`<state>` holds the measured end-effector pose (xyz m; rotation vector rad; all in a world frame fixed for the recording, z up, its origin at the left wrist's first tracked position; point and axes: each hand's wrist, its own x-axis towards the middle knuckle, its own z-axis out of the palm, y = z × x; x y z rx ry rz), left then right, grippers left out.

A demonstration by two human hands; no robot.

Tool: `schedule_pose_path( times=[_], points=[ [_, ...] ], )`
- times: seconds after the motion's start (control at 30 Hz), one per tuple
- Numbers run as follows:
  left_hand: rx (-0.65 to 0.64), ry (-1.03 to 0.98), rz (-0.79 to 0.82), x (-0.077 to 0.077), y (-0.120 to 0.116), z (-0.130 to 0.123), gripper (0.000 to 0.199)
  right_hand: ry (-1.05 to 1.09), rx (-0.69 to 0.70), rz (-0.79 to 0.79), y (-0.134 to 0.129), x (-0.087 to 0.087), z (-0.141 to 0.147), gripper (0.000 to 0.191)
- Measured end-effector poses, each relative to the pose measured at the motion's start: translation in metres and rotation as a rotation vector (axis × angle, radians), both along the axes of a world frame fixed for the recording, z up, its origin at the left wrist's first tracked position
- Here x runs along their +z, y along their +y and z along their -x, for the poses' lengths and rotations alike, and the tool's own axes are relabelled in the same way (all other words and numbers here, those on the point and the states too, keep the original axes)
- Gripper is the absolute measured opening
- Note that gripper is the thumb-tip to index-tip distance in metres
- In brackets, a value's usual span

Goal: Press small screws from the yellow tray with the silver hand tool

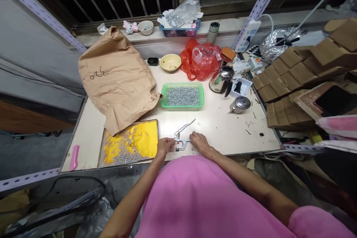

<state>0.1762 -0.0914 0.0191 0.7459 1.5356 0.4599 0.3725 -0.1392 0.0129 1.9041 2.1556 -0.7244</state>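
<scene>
A silver metal hand tool with a long lever (186, 125) and a C-shaped frame, like press pliers, lies at the table's front edge. My right hand (200, 142) is closed round the frame's right end. My left hand (166, 145) is pinched at the tool's left side, by its jaw; whatever is between the fingertips is too small to make out. Left of that hand, many small metal pins (126, 155) are strewn on a yellow sheet (149, 139) in a shallow tray. Beyond the tool stands a green plastic basket (202, 101) filled with similar pins (182, 96).
A big brown paper bag (119, 78) overlaps the yellow sheet's tray. Behind are a cream bowl (170, 67) and red plastic bags (192, 57). A kettle (220, 80), a metal pot (241, 104) and stacked cardboard boxes (290, 78) stand right. A pink-handled object (74, 157) lies left.
</scene>
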Motion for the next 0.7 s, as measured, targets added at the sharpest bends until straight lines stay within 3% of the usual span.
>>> schedule_pose_path(
  times=[0.13, 0.37, 0.7],
  points=[
    [-0.062, 0.024, 0.068, -0.01, 0.001, -0.001, 0.021, 0.023, 0.024, -0.019, 0.012, -0.001, -0.003, 0.017],
    [-0.016, 0.05, 0.098, -0.017, 0.002, -0.003, 0.026, 0.038, 0.051, 0.0, 0.038, 0.005, -0.009, 0.018],
    [-0.017, 0.102, -0.024, -0.025, 0.005, -0.014, 0.032, 0.022, 0.034, -0.024, 0.034, 0.0, -0.007, 0.021]
  ],
)
